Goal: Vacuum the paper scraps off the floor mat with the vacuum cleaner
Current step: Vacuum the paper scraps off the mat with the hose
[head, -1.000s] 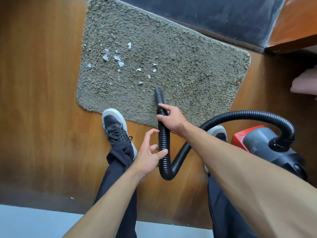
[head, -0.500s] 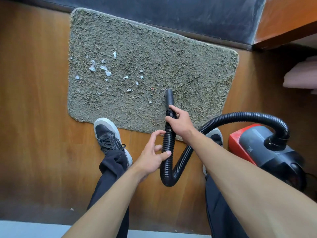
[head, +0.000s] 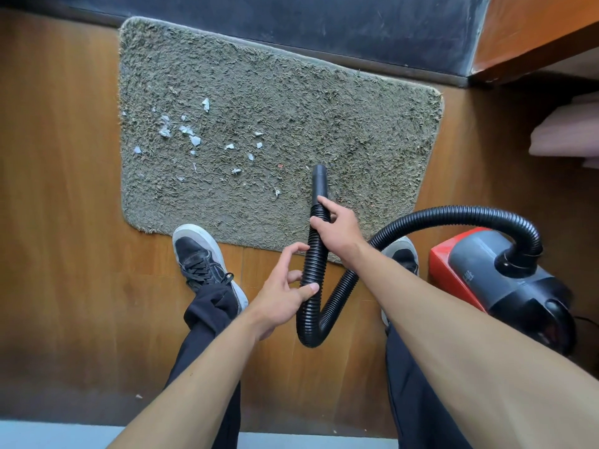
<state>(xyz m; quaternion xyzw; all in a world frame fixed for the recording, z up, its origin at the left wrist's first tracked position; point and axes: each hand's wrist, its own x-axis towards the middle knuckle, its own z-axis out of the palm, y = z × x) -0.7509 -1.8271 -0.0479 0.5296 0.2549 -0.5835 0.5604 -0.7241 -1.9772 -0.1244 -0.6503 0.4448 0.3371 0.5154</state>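
A shaggy grey-green floor mat [head: 340, 131] lies on the wooden floor. Several white paper scraps [head: 194, 139] are scattered over its left half. My right hand [head: 337, 230] grips the black ribbed vacuum hose [head: 316, 254] just behind its smooth nozzle [head: 319, 183], whose tip sits over the mat's lower middle, right of the scraps. My left hand [head: 285, 293] is lower down beside the hose, thumb touching it and fingers spread, not wrapped round it. The hose loops down, then arcs right to the red and grey vacuum cleaner [head: 505, 280].
My two shoes [head: 201, 254] stand at the mat's near edge on the wooden floor [head: 58, 222]. A dark wall base [head: 324, 24] runs behind the mat. A wooden furniture edge [head: 534, 30] and a pink cloth [head: 567, 134] are at the right.
The nozzle has shifted right, farther from the scraps, and the view has tilted so the whole mat shows. Both hands stay on the hose as before.
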